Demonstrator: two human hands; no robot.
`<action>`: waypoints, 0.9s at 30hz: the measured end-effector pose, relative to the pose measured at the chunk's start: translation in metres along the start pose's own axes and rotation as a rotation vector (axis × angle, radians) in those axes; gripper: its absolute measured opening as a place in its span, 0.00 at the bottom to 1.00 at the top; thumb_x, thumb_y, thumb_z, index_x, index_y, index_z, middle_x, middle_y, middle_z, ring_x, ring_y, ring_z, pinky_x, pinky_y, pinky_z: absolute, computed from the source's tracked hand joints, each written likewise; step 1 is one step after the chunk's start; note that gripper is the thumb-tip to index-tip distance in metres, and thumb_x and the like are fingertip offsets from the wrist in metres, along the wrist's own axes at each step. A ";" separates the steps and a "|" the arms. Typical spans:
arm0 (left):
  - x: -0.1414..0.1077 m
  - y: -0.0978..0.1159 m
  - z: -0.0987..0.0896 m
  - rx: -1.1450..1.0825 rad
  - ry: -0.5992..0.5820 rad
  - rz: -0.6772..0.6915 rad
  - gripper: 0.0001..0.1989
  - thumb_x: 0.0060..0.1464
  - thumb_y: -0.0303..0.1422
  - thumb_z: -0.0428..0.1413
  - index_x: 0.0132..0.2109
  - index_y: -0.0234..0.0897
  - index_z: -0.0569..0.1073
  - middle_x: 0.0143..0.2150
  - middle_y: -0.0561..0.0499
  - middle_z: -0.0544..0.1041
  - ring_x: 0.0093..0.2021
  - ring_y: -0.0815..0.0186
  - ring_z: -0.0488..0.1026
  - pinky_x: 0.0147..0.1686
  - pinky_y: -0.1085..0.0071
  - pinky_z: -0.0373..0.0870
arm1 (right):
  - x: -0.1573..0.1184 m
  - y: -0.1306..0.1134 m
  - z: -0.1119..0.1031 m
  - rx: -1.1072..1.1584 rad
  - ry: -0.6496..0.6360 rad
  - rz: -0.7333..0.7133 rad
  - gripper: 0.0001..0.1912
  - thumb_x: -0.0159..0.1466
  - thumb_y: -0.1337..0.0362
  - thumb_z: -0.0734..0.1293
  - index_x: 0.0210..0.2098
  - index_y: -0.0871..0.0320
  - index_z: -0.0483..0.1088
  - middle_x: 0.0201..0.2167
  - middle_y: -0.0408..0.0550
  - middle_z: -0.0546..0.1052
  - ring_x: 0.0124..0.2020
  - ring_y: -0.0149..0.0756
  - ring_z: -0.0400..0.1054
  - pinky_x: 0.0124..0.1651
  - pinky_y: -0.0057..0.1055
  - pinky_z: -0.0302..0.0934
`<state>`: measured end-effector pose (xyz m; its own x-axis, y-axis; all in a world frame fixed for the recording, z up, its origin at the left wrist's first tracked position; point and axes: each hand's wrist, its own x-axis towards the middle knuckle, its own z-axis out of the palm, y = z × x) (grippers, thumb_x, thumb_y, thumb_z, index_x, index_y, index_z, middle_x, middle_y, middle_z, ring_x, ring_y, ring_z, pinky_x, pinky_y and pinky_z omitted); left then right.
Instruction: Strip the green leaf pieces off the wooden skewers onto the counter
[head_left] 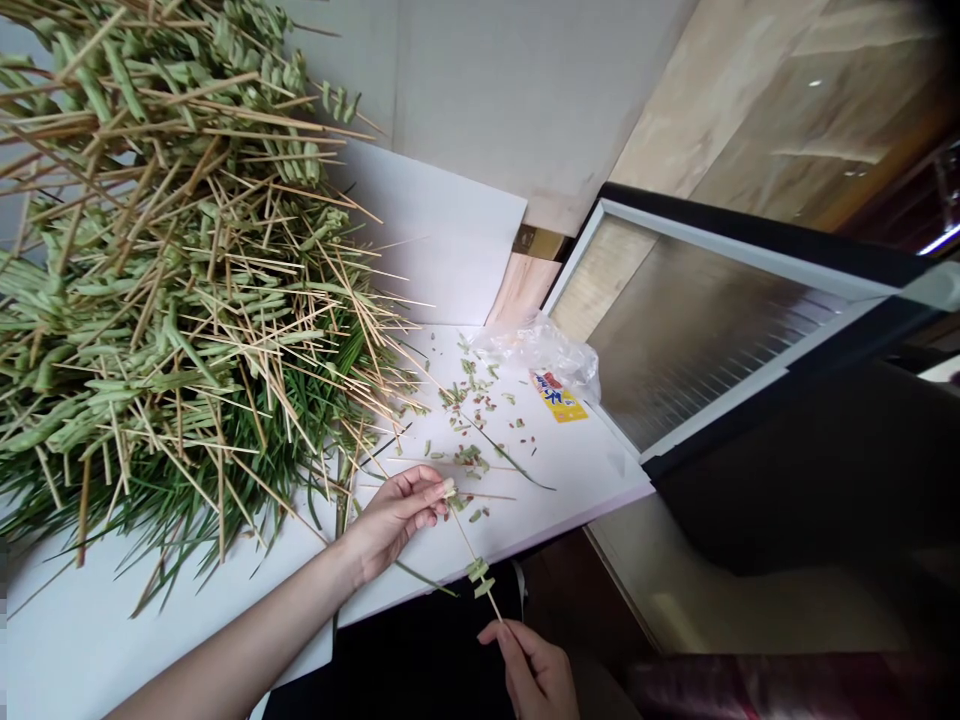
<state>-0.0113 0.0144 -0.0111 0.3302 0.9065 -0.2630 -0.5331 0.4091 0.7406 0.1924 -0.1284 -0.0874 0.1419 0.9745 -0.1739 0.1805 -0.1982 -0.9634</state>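
Note:
My right hand grips the lower end of a thin wooden skewer, which slants up and left towards my other hand. Two or so short pieces of green bean are threaded crosswise on it, a little above my right fingers. At the skewer's upper end, my left hand is closed in a pinch on a pale green bean piece. Whether the tip has gone into that piece cannot be made out. Scattered bean bits and brownish seeds lie on the white table just beyond my left hand.
A tall heap of skewers loaded with green beans fills the left side, with long green leafy stalks beneath. A clear plastic bag and a yellow packet label lie near a framed ribbed glass panel on the right.

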 end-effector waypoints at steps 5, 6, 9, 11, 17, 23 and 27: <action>-0.002 -0.001 0.004 0.135 -0.050 0.135 0.16 0.45 0.35 0.73 0.32 0.32 0.75 0.25 0.53 0.77 0.24 0.75 0.71 0.22 0.83 0.67 | -0.001 -0.002 0.003 0.024 -0.002 0.008 0.29 0.64 0.40 0.64 0.30 0.59 0.80 0.10 0.32 0.49 0.13 0.23 0.41 0.20 0.27 0.33; -0.002 0.000 0.005 0.152 -0.056 0.157 0.15 0.45 0.35 0.72 0.32 0.32 0.75 0.25 0.53 0.77 0.24 0.74 0.71 0.23 0.82 0.67 | -0.002 -0.003 0.004 0.022 -0.004 0.005 0.29 0.64 0.40 0.63 0.30 0.60 0.80 0.10 0.32 0.49 0.13 0.23 0.41 0.20 0.27 0.33; -0.003 0.002 0.005 0.190 -0.074 0.199 0.15 0.44 0.36 0.73 0.36 0.32 0.79 0.27 0.52 0.78 0.25 0.72 0.71 0.23 0.79 0.68 | -0.004 -0.007 0.005 0.006 0.009 -0.025 0.29 0.65 0.40 0.63 0.31 0.59 0.80 0.10 0.32 0.50 0.13 0.23 0.42 0.20 0.26 0.35; -0.004 0.004 0.005 0.226 -0.094 0.213 0.15 0.44 0.36 0.72 0.36 0.32 0.81 0.27 0.51 0.79 0.24 0.72 0.71 0.25 0.77 0.68 | -0.005 -0.010 0.005 -0.015 0.035 -0.059 0.28 0.65 0.41 0.62 0.31 0.59 0.80 0.11 0.32 0.51 0.13 0.24 0.43 0.20 0.26 0.38; -0.014 0.013 0.007 0.358 -0.124 0.253 0.10 0.42 0.34 0.73 0.32 0.34 0.83 0.28 0.49 0.81 0.24 0.71 0.71 0.26 0.76 0.69 | -0.010 -0.013 0.005 -0.063 0.100 -0.123 0.29 0.66 0.41 0.61 0.31 0.58 0.81 0.12 0.34 0.53 0.14 0.26 0.47 0.21 0.27 0.42; -0.019 0.015 0.011 0.495 -0.213 0.266 0.08 0.43 0.33 0.72 0.31 0.35 0.84 0.31 0.47 0.82 0.31 0.66 0.76 0.34 0.74 0.72 | -0.013 -0.012 0.007 -0.058 0.109 -0.169 0.26 0.68 0.46 0.61 0.32 0.58 0.81 0.13 0.34 0.55 0.13 0.27 0.49 0.20 0.28 0.45; -0.022 0.015 0.015 0.623 -0.301 0.279 0.06 0.46 0.33 0.71 0.31 0.36 0.84 0.30 0.46 0.82 0.31 0.65 0.75 0.33 0.73 0.70 | -0.014 -0.017 0.008 -0.049 0.097 -0.175 0.24 0.68 0.49 0.61 0.33 0.58 0.81 0.14 0.34 0.55 0.14 0.27 0.50 0.21 0.28 0.46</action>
<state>-0.0147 -0.0012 0.0148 0.4939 0.8637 0.1006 -0.1177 -0.0482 0.9919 0.1792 -0.1379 -0.0702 0.1964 0.9804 0.0181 0.2574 -0.0338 -0.9657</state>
